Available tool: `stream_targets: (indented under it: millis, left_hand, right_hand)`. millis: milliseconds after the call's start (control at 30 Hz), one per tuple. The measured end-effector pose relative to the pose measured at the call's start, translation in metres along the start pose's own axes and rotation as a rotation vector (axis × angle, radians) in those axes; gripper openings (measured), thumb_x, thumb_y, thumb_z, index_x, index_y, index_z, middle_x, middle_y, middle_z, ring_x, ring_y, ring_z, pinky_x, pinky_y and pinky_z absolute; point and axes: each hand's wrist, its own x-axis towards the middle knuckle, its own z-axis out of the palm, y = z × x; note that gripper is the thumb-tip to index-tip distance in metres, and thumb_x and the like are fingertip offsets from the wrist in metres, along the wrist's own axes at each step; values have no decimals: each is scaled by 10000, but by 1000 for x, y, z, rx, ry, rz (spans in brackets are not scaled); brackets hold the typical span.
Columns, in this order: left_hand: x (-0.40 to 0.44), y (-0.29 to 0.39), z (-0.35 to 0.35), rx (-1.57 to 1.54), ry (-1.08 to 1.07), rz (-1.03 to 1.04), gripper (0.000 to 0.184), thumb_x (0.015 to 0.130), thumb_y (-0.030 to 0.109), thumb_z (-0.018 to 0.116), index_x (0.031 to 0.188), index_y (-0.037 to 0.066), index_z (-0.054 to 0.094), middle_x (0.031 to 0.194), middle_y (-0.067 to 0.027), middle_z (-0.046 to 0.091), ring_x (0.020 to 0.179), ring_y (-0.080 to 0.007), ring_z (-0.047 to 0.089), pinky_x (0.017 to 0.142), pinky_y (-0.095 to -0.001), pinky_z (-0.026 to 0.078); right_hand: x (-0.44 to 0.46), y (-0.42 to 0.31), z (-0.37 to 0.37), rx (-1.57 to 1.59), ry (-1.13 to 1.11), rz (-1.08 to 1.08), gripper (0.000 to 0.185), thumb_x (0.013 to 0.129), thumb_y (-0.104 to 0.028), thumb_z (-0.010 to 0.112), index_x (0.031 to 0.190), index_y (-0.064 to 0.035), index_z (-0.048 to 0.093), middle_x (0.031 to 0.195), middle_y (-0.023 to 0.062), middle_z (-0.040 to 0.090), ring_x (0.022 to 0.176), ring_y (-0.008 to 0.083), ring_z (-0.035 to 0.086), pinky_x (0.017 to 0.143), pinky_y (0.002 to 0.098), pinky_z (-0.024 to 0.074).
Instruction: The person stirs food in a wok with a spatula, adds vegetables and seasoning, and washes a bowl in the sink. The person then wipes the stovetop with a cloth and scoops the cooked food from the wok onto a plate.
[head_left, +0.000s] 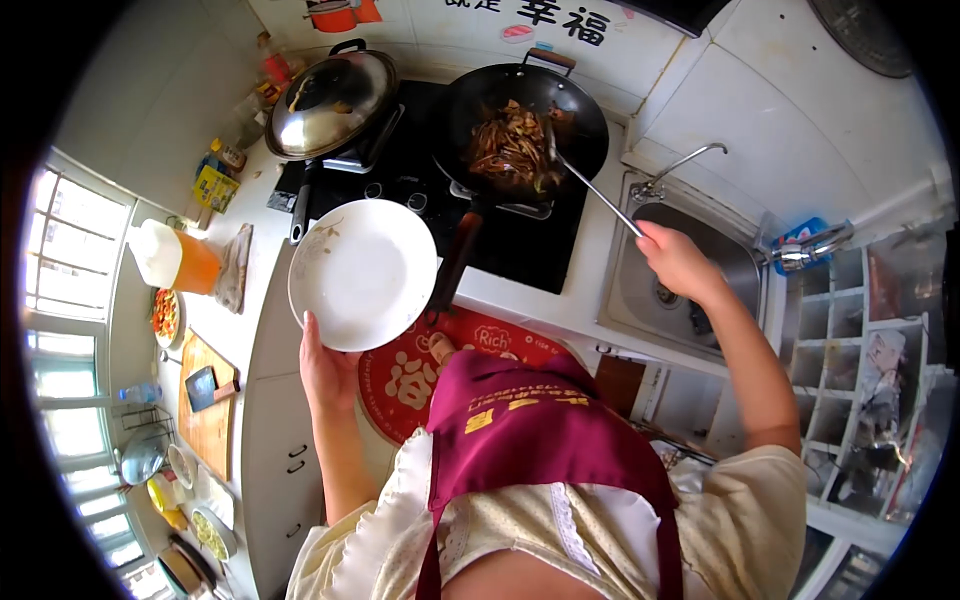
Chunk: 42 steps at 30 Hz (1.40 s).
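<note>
Both hands are gripping: your right hand (672, 256) is clasping the metal utensil (600, 194), your left hand (326, 372) the white plate (366, 272) near the stove (530, 250). You're apparently working food (508, 148) in the wok (585, 118); the next move is likely calling for a steady plate.

The left hand (328, 368) holds a white plate (362, 275) by its near edge, in front of the black stove (520, 250). The right hand (678, 258) grips a long metal utensil (600, 194), probably a spatula, its far end at the brown food (510, 148) in the wok (580, 125). The stove carries 2 pans: this wok and, to its left, a lidded pan (335, 115). On the left counter, 1 knife (203, 387) lies on a wooden board (215, 440).
</note>
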Motion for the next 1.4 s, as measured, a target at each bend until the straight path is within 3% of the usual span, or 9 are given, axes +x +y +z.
stream_targets:
  millis: [33, 100, 167, 200, 300, 867, 1067, 1200, 1400]
  left_hand:
    - [1, 1, -7, 15, -95, -54, 461, 971, 345, 436, 1324, 53, 388, 1290, -82, 493, 1169, -218, 497, 942, -382, 447]
    - [-5, 1, -7, 33, -76, -56, 452, 972, 352, 429, 1306, 49, 399, 1242, -87, 528, 1104, -212, 547, 903, -363, 488]
    - [-14, 3, -5, 42, -27, -39, 433, 976, 345, 416, 1286, 43, 416, 1189, -92, 561, 1045, -202, 587, 843, -334, 534]
    - [-17, 5, -7, -20, -9, -49, 424, 980, 331, 412, 1285, 37, 419, 1198, -94, 556, 1047, -202, 587, 827, -325, 541]
    - [-25, 15, -16, -37, 109, -1, 423, 982, 319, 402, 1258, 0, 431, 1163, -111, 580, 986, -210, 626, 733, -315, 585]
    - [50, 107, -113, -34, 155, 66, 433, 962, 341, 460, 1297, 72, 412, 1215, -60, 552, 1073, -180, 566, 855, -326, 500]
    - [99, 127, -150, -17, 112, 52, 435, 966, 346, 450, 1280, 46, 420, 1236, -89, 529, 1114, -224, 538, 902, -398, 474]
    - [124, 137, -159, 9, 56, 39, 464, 975, 351, 426, 1329, 55, 380, 1300, -77, 487, 1163, -226, 512, 930, -407, 467]
    - [146, 140, -146, 6, -29, -35, 453, 979, 344, 415, 1322, 49, 389, 1279, -84, 504, 1119, -229, 546, 864, -383, 517]
  right_hand:
    - [12, 2, 5, 19, 5, -9, 371, 931, -233, 480, 1222, -5, 504, 961, 217, 621, 854, 327, 612, 769, 364, 463]
    - [41, 2, 17, 59, 12, -55, 367, 930, -232, 480, 1219, -7, 508, 1000, 230, 616, 881, 332, 616, 780, 365, 465]
    - [40, 3, 9, 355, -8, 54, 344, 936, -192, 488, 1234, -23, 521, 744, 51, 567, 656, 148, 530, 591, 293, 442]
    - [24, -17, -2, 510, -22, 157, 346, 942, -188, 488, 1259, -54, 518, 668, -29, 427, 571, 48, 391, 469, 216, 339]
    - [7, -18, -5, 714, -65, 217, 393, 968, -205, 429, 1350, -114, 426, 620, -37, 406, 384, 20, 295, 313, 198, 216]
    - [31, -74, 68, 543, -23, 421, 322, 944, -222, 472, 1245, -112, 507, 594, -33, 393, 408, 39, 314, 340, 221, 244]
    - [12, -88, -2, 216, 79, 207, 350, 878, -161, 590, 1212, -57, 565, 685, -60, 481, 573, 46, 401, 523, 207, 357]
    - [-7, -198, -82, -162, -85, 245, 336, 820, -81, 611, 1148, -12, 601, 721, 18, 567, 616, 84, 464, 572, 255, 408]
    - [85, -213, -29, -267, -208, 107, 209, 886, -193, 540, 930, -1, 610, 614, 52, 539, 579, 140, 507, 560, 321, 417]
